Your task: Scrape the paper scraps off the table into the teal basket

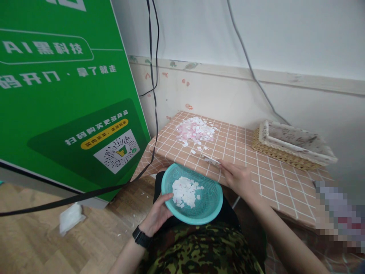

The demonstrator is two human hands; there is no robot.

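Observation:
A turquoise plastic colander (pixel 215 209) rests on my lap against the table's front edge, with a heap of small white paper pieces (pixel 185 192) inside. My left hand (pixel 159 211) grips its left rim, thumb over the top and the other fingers mostly hidden beneath. Above the colander's right side, my right hand (pixel 238 176) is at the table edge, fingers drawn together on a few flat whitish paper pieces (pixel 211 160). Farther back on the tabletop lies a larger pile of white and pinkish paper pieces (pixel 196 130), with several loose ones in front.
The table (pixel 273 179) has a brown checked cloth. A lined wicker basket (pixel 285 154) stands at its back right. To the left are a green cabinet (pixel 65 125) and a hanging black cable (pixel 155 114). A white plastic bag (pixel 71 217) lies on the floor.

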